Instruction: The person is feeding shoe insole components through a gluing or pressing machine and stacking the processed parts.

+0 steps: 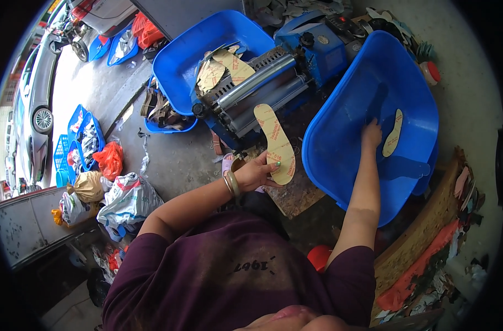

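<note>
My left hand (253,174) pinches the lower part of a pale yellow insole (274,135) with red print, holding it upright in front of the roller machine (257,83). Down inside a large blue tub (340,110), my right hand (371,133) has its fingers closed at the lower end of a dark blue insole-shaped piece (378,99); the fingertips are partly hidden. To the right of that hand a yellow insole (393,134) leans on the tub's floor. Another dark blue insole-shaped piece (407,167) lies nearer to me.
Behind the machine, a second blue tub (174,55) contains several yellow insole pieces (221,69). A smaller blue basket (171,128) with brown pieces stands left of the machine. A wooden board (293,199) lies below. Bags (131,198) crowd the left; scraps (428,292) line the right wall.
</note>
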Motion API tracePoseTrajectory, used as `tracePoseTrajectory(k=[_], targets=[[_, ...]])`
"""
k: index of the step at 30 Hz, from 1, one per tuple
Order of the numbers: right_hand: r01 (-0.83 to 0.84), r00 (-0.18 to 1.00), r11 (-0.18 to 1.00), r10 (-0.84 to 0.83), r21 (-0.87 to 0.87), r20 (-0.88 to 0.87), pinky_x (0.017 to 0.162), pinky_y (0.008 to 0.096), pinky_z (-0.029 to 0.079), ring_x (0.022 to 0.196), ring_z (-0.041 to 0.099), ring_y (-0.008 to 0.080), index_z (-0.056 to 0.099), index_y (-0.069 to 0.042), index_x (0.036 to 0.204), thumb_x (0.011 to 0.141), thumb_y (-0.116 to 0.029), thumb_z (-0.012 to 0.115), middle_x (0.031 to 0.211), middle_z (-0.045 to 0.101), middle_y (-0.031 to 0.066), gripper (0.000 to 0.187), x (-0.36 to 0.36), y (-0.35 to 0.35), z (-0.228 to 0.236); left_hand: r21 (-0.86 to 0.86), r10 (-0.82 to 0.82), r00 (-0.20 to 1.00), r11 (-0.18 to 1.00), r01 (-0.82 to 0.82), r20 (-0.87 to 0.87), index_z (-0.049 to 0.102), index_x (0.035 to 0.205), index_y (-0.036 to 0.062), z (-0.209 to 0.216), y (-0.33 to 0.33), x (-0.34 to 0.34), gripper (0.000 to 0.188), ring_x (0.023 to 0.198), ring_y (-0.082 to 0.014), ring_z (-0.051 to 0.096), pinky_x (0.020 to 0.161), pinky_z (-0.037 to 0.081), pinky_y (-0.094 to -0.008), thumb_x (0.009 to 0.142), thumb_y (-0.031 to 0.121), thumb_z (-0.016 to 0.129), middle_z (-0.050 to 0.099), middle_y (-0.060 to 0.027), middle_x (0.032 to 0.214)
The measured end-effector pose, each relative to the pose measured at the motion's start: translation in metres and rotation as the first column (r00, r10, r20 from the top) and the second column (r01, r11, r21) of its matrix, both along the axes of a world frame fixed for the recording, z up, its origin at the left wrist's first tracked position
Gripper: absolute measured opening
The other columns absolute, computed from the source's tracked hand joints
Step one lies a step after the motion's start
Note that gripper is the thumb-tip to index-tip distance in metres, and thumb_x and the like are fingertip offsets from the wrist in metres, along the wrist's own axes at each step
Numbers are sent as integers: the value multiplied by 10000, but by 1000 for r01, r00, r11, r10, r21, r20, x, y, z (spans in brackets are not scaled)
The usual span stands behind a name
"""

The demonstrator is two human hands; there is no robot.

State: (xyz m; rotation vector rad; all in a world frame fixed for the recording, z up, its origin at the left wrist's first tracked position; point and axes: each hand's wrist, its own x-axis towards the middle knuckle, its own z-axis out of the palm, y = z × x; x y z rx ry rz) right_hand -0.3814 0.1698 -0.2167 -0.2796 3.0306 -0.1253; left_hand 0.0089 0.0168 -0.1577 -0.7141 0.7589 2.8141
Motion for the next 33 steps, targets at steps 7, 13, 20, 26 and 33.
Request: tracePoseTrajectory(k=[7,13,20,26,33], targets=[[-170,985,985,170,1,-28,889,421,461,1159,472,355,380,-59,1327,893,-305,524,1247,473,230,520,9,2,15,-75,128,992,989,-128,-12,275,1316,164,-15,-24,-60,425,1123,-277,527,899,482,-501,937,75,446,446,-89,1282],[-160,983,986,164,53,-78,896,437,458,1111,508,392,321,-43,1362,902,-307,488,1268,466,249,556,-6,9,-13,-151,229,969,965,-213,93,266,1330,112,-18,-33,-66,460,1159,-286,485,924,431,-512,941,225,484,447,-103,1277],[-57,987,946,4,-319,-163,741,426,494,879,625,353,496,-22,1228,886,-172,449,948,637,237,377,0,32,50,-473,180,978,874,-109,108,213,1399,59,13,8,-1,601,1062,-238,519,904,458,-396,927,279,514,468,-137,1210],[361,875,-74,371,-930,310,794,227,456,917,571,91,522,14,1201,939,-117,455,1037,600,41,300,158,39,132,-511,105,970,834,-206,-218,282,1379,48,101,46,-27,550,1104,-247,535,911,457,-365,928,253,520,475,-149,1259],[407,893,-32,224,-913,390,759,282,499,982,594,219,525,5,1147,897,-122,552,1109,579,132,282,145,78,118,-424,181,979,882,-204,-94,415,1259,48,84,45,-16,309,1048,-212,581,840,530,-346,969,154,421,540,-83,1191]])
